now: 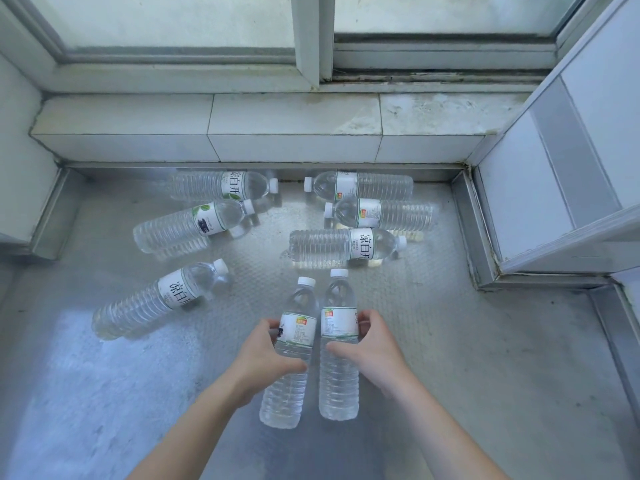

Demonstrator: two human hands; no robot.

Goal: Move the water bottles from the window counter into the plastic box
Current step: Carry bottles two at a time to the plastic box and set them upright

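Two clear water bottles with white caps lie side by side at the front of the steel window counter (450, 341), caps pointing away from me. My left hand (259, 355) grips the left bottle (292, 344) around its label. My right hand (370, 344) grips the right bottle (338, 341) the same way. Several more bottles lie on their sides behind: one at the left (156, 303), one left of centre (190, 225), one at the back left (221, 185), and three at the right (346, 245), (381, 213), (360, 185). The plastic box is not in view.
A tiled ledge (294, 133) and the window frame (311, 39) close off the back of the counter. A white cabinet (554, 150) stands at the right, and a wall edge (20, 150) bounds the left.
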